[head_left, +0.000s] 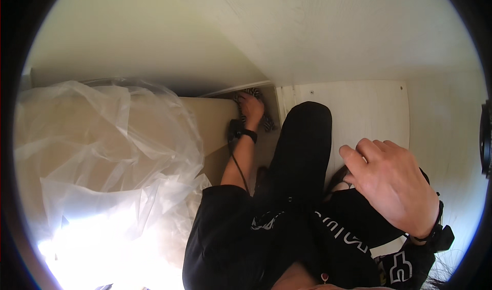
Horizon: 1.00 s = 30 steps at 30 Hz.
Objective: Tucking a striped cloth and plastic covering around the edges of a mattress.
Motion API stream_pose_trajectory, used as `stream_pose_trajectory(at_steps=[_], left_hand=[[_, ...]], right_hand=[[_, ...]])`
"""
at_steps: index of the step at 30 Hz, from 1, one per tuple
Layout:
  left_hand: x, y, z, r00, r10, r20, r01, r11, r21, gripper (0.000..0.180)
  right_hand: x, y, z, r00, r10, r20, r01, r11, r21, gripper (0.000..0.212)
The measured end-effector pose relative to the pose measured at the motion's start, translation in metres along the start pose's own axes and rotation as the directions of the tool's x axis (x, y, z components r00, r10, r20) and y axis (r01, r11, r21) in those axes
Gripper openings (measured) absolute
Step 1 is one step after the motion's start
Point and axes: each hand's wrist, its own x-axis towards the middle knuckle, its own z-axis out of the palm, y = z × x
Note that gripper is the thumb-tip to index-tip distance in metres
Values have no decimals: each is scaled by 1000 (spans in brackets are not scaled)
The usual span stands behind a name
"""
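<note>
My left hand [251, 107] reaches down into the narrow gap by the wall, closed on a black-and-white patterned cloth [267, 122]. The cloth shows on both sides of the fingers, bunched against the floor in the corner. A black band with a cable is around that wrist. To the right, my right hand [392, 180] hovers over my bent leg, back of the hand up. Its fingers are loosely bent and somewhat apart, with nothing visible in them. The fingertips are partly hidden beneath the hand.
A bed or mattress-like beige block [212, 118] stands on the left, partly under clear plastic sheeting [118, 131]. A pale wood-grain panel [369, 103] and walls close in ahead and right. My black-clad knee [307, 131] fills the middle. Strong light glares lower left.
</note>
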Motion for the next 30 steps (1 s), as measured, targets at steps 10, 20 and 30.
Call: stream_pose_trajectory(at_steps=[10,20,30], left_hand=[[29,1,19,906,-413,92,417,834,-361,75],[36,23,-5,820,-573,-4,450,649,-613,58],[20,26,4,822,-558,117,492,590,-640,48]], right_hand=[[1,13,4,994,101,-28,-102,994,-37,20],[5,25,8,1000,13,-10,-12,997,79,10],[25,28,9,991,-93,-95,99,993,61,9]])
